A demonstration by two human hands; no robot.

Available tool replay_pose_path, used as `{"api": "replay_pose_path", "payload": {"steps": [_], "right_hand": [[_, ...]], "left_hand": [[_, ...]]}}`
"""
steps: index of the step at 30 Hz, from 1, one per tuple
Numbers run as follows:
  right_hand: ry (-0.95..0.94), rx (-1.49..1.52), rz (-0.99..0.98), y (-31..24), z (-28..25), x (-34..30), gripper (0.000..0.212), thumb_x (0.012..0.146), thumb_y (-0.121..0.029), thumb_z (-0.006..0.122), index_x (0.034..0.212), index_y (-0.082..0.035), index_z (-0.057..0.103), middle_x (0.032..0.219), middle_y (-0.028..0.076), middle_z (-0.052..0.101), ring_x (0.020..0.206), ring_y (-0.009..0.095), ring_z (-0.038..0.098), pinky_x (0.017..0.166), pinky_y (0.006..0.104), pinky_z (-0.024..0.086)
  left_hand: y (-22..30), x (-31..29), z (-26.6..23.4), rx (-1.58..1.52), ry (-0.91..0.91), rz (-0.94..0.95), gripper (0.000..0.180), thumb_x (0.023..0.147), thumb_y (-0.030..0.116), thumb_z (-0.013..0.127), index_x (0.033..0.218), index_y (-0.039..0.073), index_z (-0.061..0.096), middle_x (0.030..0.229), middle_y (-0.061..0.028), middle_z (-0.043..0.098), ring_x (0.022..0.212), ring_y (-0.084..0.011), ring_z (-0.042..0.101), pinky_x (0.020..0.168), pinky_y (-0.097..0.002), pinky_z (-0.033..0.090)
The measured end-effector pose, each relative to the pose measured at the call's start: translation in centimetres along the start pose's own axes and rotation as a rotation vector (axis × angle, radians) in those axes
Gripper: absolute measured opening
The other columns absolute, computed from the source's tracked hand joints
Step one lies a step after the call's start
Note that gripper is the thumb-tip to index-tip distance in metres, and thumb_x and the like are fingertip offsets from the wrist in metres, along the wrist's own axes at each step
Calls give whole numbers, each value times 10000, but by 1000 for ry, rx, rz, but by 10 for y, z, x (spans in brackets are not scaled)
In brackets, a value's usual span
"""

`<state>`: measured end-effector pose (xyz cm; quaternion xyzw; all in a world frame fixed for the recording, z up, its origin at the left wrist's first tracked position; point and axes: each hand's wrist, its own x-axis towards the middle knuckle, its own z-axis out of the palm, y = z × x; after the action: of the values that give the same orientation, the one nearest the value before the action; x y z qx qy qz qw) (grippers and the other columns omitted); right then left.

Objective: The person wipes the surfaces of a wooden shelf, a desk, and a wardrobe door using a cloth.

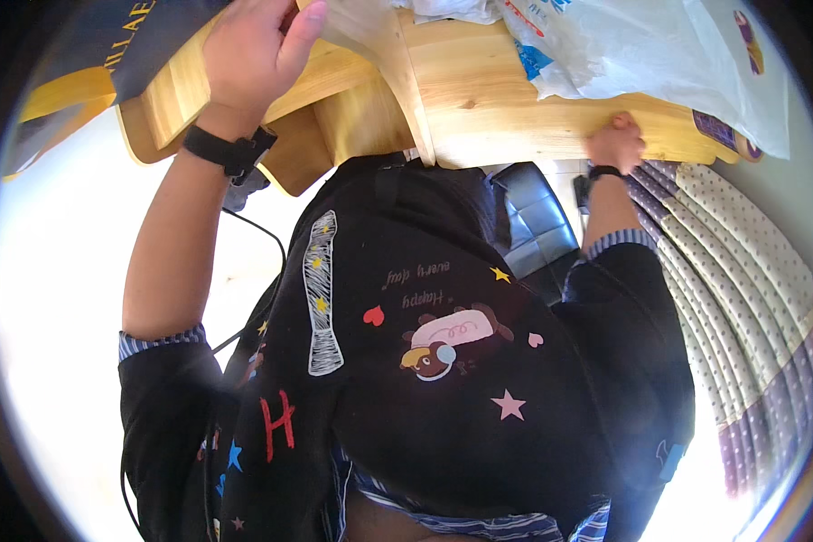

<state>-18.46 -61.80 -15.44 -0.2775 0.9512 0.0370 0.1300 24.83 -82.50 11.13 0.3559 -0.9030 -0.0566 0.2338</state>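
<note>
My left hand [255, 56] is raised over the left part of a pale wooden desk [465, 117]. Its thumb sticks out to the right, while most of the fingers pass beyond the upper edge of the view or are hidden, so whether it holds anything cannot be made out. A black band with a dark buckle or watch [230, 154] circles that wrist. My right hand [616, 143] rests at the desk's front edge, fingers curled in, with nothing visible in them. A dark band [605, 172] is on this wrist too.
A white plastic bag [641, 45] with coloured print lies at the desk's right. At the far left is a dark blue bag [154, 45] with a yellow ribbon [68, 95]. Below are open wooden compartments [361, 117], a dark padded seat [535, 212] and a dotted curtain [714, 271].
</note>
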Motion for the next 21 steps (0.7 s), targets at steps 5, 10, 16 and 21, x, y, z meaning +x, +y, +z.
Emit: {"api": "replay_pose_path", "payload": {"steps": [5,10,16,21], "right_hand": [[-91,55,-194,-58,70,-130,614,952,-366,562,1486,-104,409,1453,198,478,1331,446,456,1041,557,447],[-338,-67,-627,-91,47,-204,516,953,-271,567,1454,-195,474,1431,182,503,1354,394,494,1050,531,502],[-32,207,-258,-21,14,-134,302,755,-166,741,1056,-151,724,1079,115,753,996,294,739,851,381,608],[-137,790,355,104,80,-83,396,951,-380,513,963,-87,780,1032,133,763,1058,321,713,926,472,551]], "left_hand": [[0,-2,4,4,55,5,366,1013,415,576,1026,69,695,895,-133,677,881,-371,649,777,-424,520],[6,-9,-6,131,-26,-14,389,817,425,796,889,67,660,827,-134,647,791,-366,623,697,-469,508],[13,-19,-5,246,54,-29,552,740,570,836,845,58,659,848,-142,679,852,-356,671,744,-450,551],[19,-10,3,265,9,-4,593,796,617,786,841,41,657,838,-136,673,829,-336,673,693,-441,542]]}}
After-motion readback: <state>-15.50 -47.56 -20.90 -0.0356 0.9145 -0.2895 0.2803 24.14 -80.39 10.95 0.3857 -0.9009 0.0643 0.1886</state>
